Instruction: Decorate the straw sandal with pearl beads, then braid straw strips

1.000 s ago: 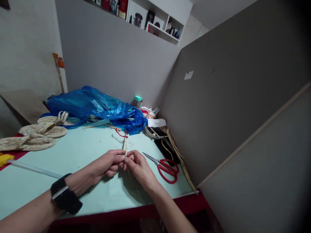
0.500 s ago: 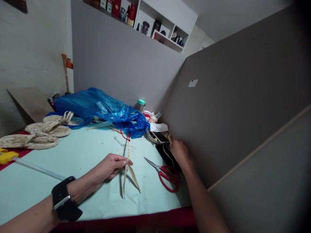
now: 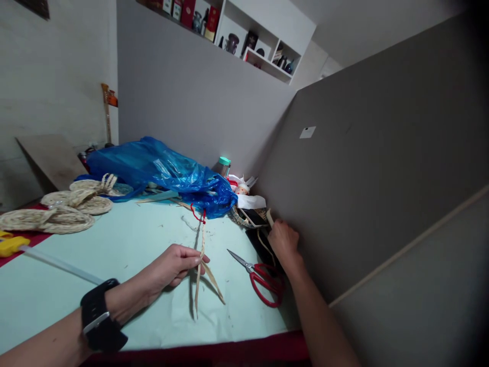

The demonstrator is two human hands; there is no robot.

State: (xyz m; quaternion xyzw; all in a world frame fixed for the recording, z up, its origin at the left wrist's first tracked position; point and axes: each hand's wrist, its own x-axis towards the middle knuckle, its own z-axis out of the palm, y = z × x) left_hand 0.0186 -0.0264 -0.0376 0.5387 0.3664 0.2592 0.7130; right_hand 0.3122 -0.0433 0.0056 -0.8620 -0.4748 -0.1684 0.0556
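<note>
My left hand point(image 3: 173, 265), with a black watch on the wrist, pinches a bundle of thin straw strips point(image 3: 201, 272) whose loose ends splay over the pale green table point(image 3: 114, 255). A red thread point(image 3: 198, 215) ties the bundle's far end. My right hand point(image 3: 281, 239) is over at the grey partition, its fingers closed on a pale straw strip point(image 3: 269, 218) from the pile by the wall. Red-handled scissors point(image 3: 263, 279) lie on the table between the two hands, touching neither.
A blue plastic bag point(image 3: 160, 171) lies at the back of the table. Woven straw coils point(image 3: 57, 211) sit at the left, with a yellow-handled tool point(image 3: 11, 244) near them. A green-capped jar point(image 3: 222, 165) and a black tray point(image 3: 260, 237) crowd the corner. Shelves point(image 3: 244, 35) hang above.
My right hand let go of the bundle and reached right to the straw pile by the wall. The left hand stayed, keeping its hold on the bundle, whose ends now hang loose.
</note>
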